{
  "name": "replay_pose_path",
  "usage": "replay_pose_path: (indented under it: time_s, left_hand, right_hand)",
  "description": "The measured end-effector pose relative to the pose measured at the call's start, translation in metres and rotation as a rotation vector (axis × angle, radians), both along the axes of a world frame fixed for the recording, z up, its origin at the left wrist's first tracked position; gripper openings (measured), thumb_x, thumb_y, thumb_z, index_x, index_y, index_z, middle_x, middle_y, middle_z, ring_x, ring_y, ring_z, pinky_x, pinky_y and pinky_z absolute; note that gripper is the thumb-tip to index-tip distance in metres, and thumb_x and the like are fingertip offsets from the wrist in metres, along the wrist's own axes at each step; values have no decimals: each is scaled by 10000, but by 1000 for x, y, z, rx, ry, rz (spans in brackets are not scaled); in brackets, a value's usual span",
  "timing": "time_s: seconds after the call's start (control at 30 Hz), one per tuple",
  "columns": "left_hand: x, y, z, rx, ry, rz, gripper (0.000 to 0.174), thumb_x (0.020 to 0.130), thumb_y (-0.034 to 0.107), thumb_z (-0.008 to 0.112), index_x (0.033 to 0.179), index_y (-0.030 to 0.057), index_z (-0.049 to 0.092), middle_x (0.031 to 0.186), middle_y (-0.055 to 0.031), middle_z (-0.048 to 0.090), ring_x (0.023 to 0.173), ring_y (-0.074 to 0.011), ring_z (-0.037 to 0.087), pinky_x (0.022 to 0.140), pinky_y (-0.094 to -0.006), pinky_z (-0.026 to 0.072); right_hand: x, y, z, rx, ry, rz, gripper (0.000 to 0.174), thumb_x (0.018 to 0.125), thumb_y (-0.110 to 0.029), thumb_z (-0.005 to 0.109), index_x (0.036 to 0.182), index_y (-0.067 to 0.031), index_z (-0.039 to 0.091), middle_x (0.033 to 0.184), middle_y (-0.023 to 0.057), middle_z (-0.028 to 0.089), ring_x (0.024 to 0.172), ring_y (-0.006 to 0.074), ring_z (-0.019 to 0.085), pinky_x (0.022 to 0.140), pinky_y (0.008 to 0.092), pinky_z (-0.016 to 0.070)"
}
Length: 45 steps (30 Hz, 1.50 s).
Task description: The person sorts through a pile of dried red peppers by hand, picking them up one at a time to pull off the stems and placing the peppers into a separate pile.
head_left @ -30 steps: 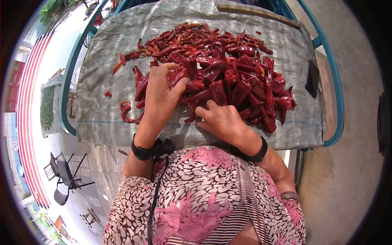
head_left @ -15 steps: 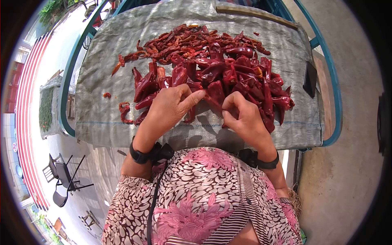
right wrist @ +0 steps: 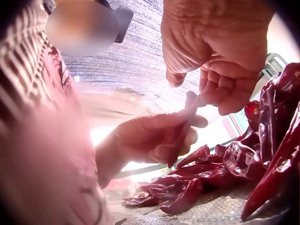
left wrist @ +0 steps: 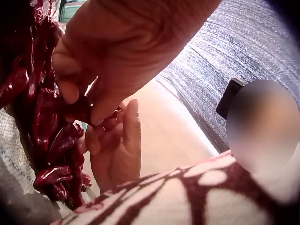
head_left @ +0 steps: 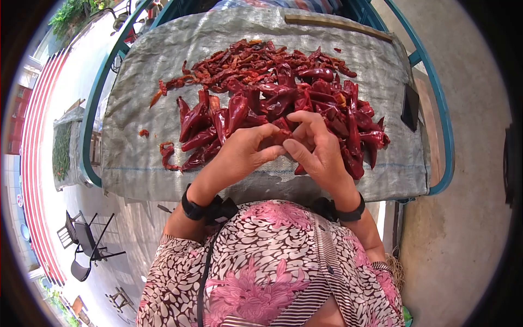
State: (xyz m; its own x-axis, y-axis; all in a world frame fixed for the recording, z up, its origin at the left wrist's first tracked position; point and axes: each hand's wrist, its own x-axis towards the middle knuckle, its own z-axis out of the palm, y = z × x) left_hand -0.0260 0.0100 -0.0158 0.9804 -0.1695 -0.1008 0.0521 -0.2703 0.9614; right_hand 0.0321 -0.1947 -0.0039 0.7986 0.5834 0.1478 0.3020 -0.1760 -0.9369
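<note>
One dark red pepper (right wrist: pixel 180 133) is held above the near side of the cloth-covered surface (head_left: pixel 136 120), where both hands can get at it. The left hand (head_left: pixel 239 155) has a narrow grip, thumb and fingers pinching the pepper, presumably to steady it and leave one end free; the right hand (head_left: pixel 324 158) curves at that end, thumb apart from the fingers, and I can't tell whether it pinches anything. Large glossy peppers (head_left: pixel 237 114) are heaped nearer, I suppose for short reaching, with shrivelled pods (head_left: pixel 234 62) on the far side, perhaps to keep the two kinds apart. A wooden strip (head_left: pixel 338 27) lies along the far edge, maybe as a weight. A dark phone-like slab (head_left: pixel 410 108) sits at the right, likely out of the way. No brand, label or writing is readable to me.
</note>
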Motion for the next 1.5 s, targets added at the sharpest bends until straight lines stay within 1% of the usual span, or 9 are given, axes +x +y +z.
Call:
replay_pose_path:
  time_s: [0.17,0.37,0.5,0.63,0.77,1.0,1.17,1.33,1.5]
  left_hand:
    - [-3,4,13,147,0,91,319,904,206,751,1143,11,667,897,-162,718,775,-269,702,724,-365,541]
    - [-3,32,18,345,-75,415,284,910,197,739,1129,27,677,804,-132,709,715,-292,684,690,-382,529]
    - [2,29,7,707,-507,654,408,895,133,765,1264,23,631,880,-40,569,786,-123,551,726,-270,466]
    - [-1,19,12,449,-265,309,418,888,147,749,1278,65,624,918,-106,598,851,-261,619,764,-385,514]
    - [1,4,22,155,105,224,420,929,133,745,1311,-1,631,886,-49,625,733,-110,589,682,-270,484]
    - [2,0,11,-16,-63,152,247,1009,129,665,1210,-13,662,896,-8,676,759,-51,579,654,-253,495]
    - [0,18,19,244,-99,376,194,949,166,691,1052,5,658,713,-49,652,599,-103,577,575,-294,468]
    - [2,31,9,302,-214,568,361,921,148,709,1228,3,588,676,-39,562,577,-130,544,559,-315,443]
    - [4,12,17,237,-176,341,379,911,123,727,1261,29,616,699,-60,574,625,-150,553,599,-322,466]
  right_hand:
    - [5,8,-6,-74,-82,-88,203,995,-171,658,1173,-73,643,909,118,705,761,251,707,682,340,539]
    - [5,10,-16,-303,-412,-174,289,954,-166,684,1228,-111,614,984,90,701,790,288,717,655,381,559]
    - [8,14,-39,-538,-615,-135,451,904,-148,709,1328,-124,557,1005,80,681,738,316,703,599,413,564]
    - [7,16,-42,-521,-529,-105,527,874,-116,733,1367,-123,548,1083,97,694,795,328,720,643,400,584]
    - [4,10,-28,-216,-276,-123,523,855,-72,757,1346,-107,580,1129,104,705,859,295,741,721,358,593]
    - [-6,9,-29,67,-55,-67,469,887,-61,766,1324,-86,600,994,67,703,762,159,714,692,302,573]
    - [-2,1,-20,-72,-201,-279,434,888,-53,750,1298,-93,613,1023,75,695,800,188,716,684,326,569]
    - [17,4,-23,-302,-531,-430,444,901,-171,738,1323,-145,602,1189,92,655,918,298,714,713,414,581]
    - [25,17,-20,-626,-570,-396,431,917,-284,717,1318,-173,604,1135,71,637,833,302,715,647,423,575]
